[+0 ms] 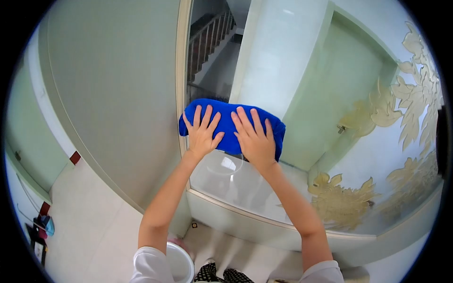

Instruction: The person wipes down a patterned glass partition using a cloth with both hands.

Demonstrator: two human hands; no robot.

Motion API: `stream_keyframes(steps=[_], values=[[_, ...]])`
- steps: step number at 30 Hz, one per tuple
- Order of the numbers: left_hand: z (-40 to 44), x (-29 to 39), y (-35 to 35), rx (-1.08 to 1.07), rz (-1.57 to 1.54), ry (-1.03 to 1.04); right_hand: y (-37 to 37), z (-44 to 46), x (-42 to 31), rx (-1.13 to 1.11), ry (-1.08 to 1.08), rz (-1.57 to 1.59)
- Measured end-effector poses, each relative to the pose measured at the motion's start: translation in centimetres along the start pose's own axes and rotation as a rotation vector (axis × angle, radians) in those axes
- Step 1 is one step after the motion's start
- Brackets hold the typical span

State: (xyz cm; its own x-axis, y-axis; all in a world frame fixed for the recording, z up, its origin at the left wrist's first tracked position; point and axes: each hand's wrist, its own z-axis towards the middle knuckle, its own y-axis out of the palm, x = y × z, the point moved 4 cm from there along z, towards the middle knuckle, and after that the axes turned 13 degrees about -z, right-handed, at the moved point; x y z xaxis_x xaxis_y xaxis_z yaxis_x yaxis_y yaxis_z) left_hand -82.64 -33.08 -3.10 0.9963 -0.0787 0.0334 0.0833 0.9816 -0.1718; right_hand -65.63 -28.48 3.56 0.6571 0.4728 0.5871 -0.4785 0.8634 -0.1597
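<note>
A: Where's the bright-blue, oblong fabric cloth (227,123)?

B: Against the shiny, reflective panel (273,56); cloth's L end laps the pale beige, narrow frame (182,56).

A: Grip?

B: L hand (202,138) on cloth's L half, R hand (257,144) on its R half. Fingers spread apart on both, neither clamped.

A: Tips?

B: I'd press evenly w/ both & move the 2 together, else the cloth could bunch btwn them. Esp. careful at its L end: frame edge might snag it. Prob. go lighter over the gold, leaf-shaped designs (347,200) R of the cloth.

A: Noted. White round tub (189,260)?

B: Well below the cloth.
</note>
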Motion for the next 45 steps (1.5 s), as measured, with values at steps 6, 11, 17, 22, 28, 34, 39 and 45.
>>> stream_keyframes(steps=[6,11,17,22,28,34,39,45], values=[[1.4,1.1,-0.6,-0.054,0.061,0.091,-0.6,0.1,1.1,-0.01,0.034,-0.076],[2.8,2.8,-1.0,-0.067,0.021,0.085,-1.1,-0.3,2.1,0.0,0.105,-0.123],[1.3,3.7,-0.4,-0.164,-0.032,0.117,0.4,-4.2,0.8,-0.047,0.159,-0.196],[-1.5,2.2,1.1,-0.101,0.01,0.205,2.1,-6.9,-1.3,-0.058,0.156,-0.201],[-5.8,0.4,2.3,-0.096,-0.013,0.166,3.5,-8.8,-4.3,-0.057,0.112,-0.172],[-8.5,-1.3,3.2,-0.068,-0.018,0.155,4.5,-10.0,-6.1,-0.048,0.067,-0.175],[-10.6,-2.1,4.0,-0.075,-0.035,0.145,5.4,-11.2,-7.3,-0.048,0.036,-0.157],[-13.1,-3.1,5.7,-0.085,-0.031,0.122,7.0,-12.5,-8.0,-0.049,-0.023,-0.095]])
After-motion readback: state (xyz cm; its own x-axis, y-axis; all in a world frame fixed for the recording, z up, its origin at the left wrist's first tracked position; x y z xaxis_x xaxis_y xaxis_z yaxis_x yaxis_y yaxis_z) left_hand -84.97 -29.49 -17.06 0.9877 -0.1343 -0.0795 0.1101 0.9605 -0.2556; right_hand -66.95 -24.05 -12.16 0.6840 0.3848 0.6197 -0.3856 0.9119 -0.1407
